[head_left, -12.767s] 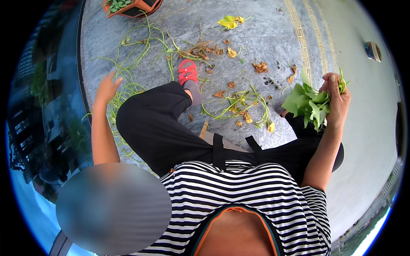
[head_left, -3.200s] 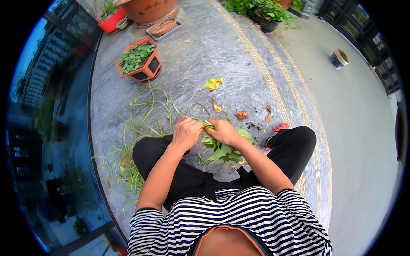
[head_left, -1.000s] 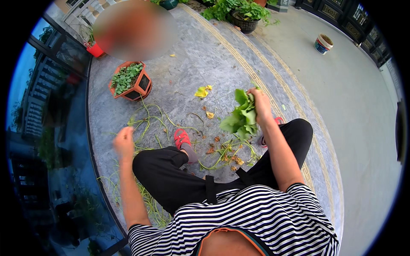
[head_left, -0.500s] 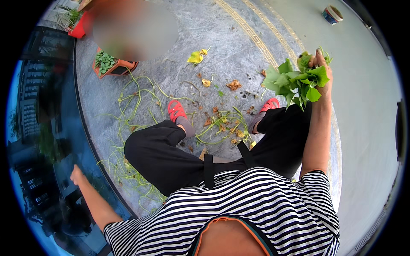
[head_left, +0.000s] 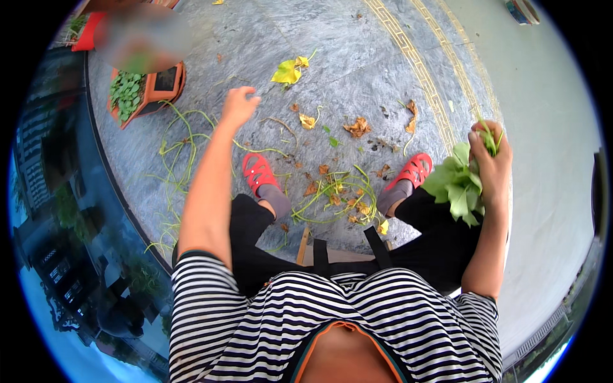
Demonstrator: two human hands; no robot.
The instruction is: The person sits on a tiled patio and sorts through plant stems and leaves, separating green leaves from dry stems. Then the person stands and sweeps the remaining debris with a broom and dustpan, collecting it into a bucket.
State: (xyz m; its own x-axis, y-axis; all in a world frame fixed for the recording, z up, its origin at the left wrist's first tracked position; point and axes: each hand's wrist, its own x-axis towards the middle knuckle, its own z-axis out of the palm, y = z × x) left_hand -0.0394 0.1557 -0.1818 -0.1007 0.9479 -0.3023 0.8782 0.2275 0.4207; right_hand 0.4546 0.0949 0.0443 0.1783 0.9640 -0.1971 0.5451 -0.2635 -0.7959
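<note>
My right hand [head_left: 491, 156] is closed round the stems of a bunch of green leaves [head_left: 456, 185]. The broad leaves hang over beside my right knee, and thin stems stick out past the fingers. My left hand [head_left: 240, 105] is held out in front over the paved floor, above my left foot. Nothing shows in it; the fingers are loosely bent, with a gap at the thumb. Nearest to it lie long, bare green vines [head_left: 185, 147] and a yellow leaf [head_left: 288, 71].
Between my red shoes [head_left: 258, 172] lies a coil of stripped stems [head_left: 338, 198] with dry brown leaves [head_left: 357, 127]. An orange hexagonal planter [head_left: 163, 89] stands front left, near a dark glass wall [head_left: 57, 191]. A small tub [head_left: 522, 11] stands far right.
My left arm has swung from the far left to the front, over the floor. The right hand has come closer and lower with the leaves. The view has shifted slightly.
</note>
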